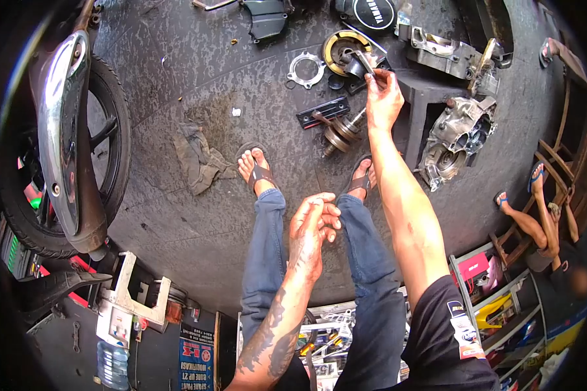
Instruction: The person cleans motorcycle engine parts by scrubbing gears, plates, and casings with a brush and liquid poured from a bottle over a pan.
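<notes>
My right hand (383, 104) reaches forward, fingers pinched at the end of a narrow grey metal piece (364, 62); its exact kind is unclear. That piece lies over a dark part beside a round yellow-rimmed part (336, 47). My left hand (314, 225) hovers between my knees, fingers loosely curled and apart, with nothing visible in it. Below my right hand, a crankshaft (339, 137) lies on the floor close to a black flat bar (323, 113). A silver ring-shaped plate (306, 70) lies left of the yellow-rimmed part.
A dark stool (430, 85) and engine casings (460, 133) are at the right. A rag (199, 159) lies by my left foot. A motorcycle wheel (114, 143) with an exhaust (65, 137) stands left. A tool tray (326, 335) is beneath me; another person (535, 225) sits at far right.
</notes>
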`<control>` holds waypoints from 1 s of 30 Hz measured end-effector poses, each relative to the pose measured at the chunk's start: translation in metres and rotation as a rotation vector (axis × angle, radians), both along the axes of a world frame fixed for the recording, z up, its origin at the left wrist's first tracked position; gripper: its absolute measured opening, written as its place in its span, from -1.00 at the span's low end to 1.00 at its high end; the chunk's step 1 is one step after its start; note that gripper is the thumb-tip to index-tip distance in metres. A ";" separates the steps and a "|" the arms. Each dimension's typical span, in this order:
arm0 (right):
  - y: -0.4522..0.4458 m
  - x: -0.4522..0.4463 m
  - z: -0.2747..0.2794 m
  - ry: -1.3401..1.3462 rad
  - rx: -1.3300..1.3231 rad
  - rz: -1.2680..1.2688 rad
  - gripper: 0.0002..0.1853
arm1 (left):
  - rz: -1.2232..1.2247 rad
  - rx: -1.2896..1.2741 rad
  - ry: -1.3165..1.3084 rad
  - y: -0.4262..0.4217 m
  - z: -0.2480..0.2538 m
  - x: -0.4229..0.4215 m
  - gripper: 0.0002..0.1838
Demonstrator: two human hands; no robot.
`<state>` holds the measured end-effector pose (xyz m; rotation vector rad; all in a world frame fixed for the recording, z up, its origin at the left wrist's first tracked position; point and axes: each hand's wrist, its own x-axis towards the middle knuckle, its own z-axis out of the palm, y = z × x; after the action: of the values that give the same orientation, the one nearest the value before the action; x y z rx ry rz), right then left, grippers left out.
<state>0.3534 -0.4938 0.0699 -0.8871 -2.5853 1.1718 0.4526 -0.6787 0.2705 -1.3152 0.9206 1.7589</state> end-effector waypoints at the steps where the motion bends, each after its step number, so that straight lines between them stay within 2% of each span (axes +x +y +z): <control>1: 0.002 0.000 0.001 -0.023 0.029 0.017 -0.78 | 0.002 0.005 -0.001 -0.001 0.000 0.000 -0.71; 6: 0.010 -0.001 0.011 -0.130 0.011 0.048 -0.66 | 0.020 0.008 -0.004 -0.002 -0.001 0.000 -0.70; 10: 0.021 -0.023 0.019 -0.063 0.068 -0.065 -0.65 | 0.032 0.015 -0.006 -0.005 -0.001 -0.001 -0.70; 12: 0.035 -0.044 0.014 -0.211 0.194 0.020 -0.57 | 0.036 0.017 -0.004 -0.006 -0.001 -0.001 -0.70; 15: 0.044 -0.075 0.020 -0.655 0.325 0.213 -0.43 | 0.054 0.014 0.009 -0.005 -0.001 0.000 -0.70; 18: 0.053 -0.092 0.013 -0.847 0.436 0.408 -0.44 | 0.057 0.029 0.023 -0.005 -0.002 0.001 -0.70; 22: 0.060 -0.095 0.006 -0.774 0.482 0.538 -0.59 | 0.046 0.006 0.013 -0.006 -0.002 -0.001 -0.71; 24: 0.061 -0.093 0.006 -0.634 0.531 0.588 -0.64 | 0.050 0.009 0.003 -0.005 -0.002 0.000 -0.71; 27: 0.063 -0.089 0.015 -0.674 0.551 0.488 -0.62 | 0.050 0.009 0.009 -0.006 -0.004 0.002 -0.70; 30: 0.069 -0.071 0.032 -0.730 0.395 0.331 -0.59 | 0.041 0.018 0.021 -0.005 -0.004 0.003 -0.70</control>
<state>0.2819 -0.4248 0.1024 -0.9391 -3.4758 0.3617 0.4559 -0.6834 0.2670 -1.3148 0.8930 1.8116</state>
